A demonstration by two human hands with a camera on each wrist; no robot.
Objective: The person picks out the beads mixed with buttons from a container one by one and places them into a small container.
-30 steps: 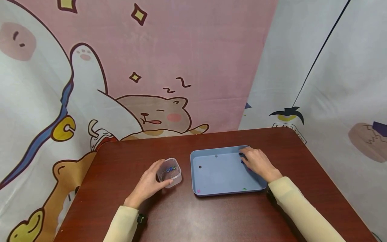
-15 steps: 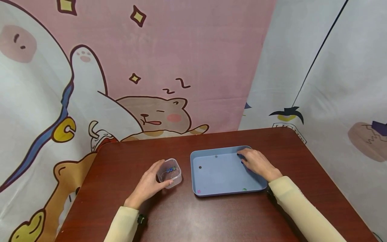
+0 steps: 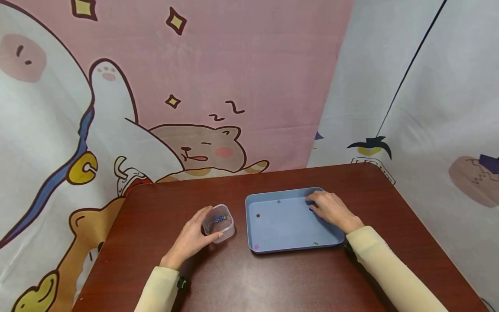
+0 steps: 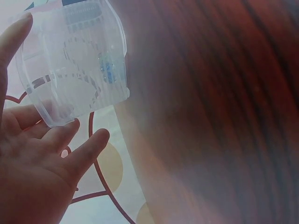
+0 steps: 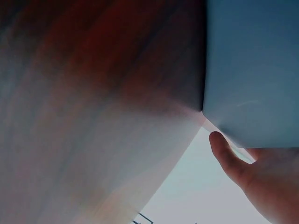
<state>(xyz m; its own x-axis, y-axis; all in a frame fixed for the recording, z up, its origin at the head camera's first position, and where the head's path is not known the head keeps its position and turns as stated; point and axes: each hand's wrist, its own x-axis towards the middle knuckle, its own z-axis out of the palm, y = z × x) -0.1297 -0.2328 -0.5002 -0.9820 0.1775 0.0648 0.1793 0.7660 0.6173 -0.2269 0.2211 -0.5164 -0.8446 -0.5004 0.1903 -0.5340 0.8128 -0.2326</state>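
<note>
My left hand (image 3: 190, 238) grips a small clear plastic box (image 3: 226, 234), thumb on the near side and fingers on the far side. In it lies a short row of blue and green beads (image 3: 220, 218). In the left wrist view, fingers and thumb flank the see-through box (image 4: 70, 60). My right hand (image 3: 331, 211) reaches into the right end of a light blue tray (image 3: 284, 225), fingers bent down. A blue bead (image 3: 309, 202) shows at its fingertips, and another dark blue bead (image 3: 311, 209) beside the thumb; I cannot tell whether either is pinched.
Several small beads lie apart in the tray: a grey one (image 3: 278, 201), a dark one (image 3: 258, 215), a pink one (image 3: 256, 246) and a green one (image 3: 315, 244). The brown table (image 3: 273, 281) backs onto a cartoon-printed cloth (image 3: 273, 86).
The right fingertips have shifted slightly left, and the blue bead at them shows more plainly now. My left hand and the box have stayed in place.
</note>
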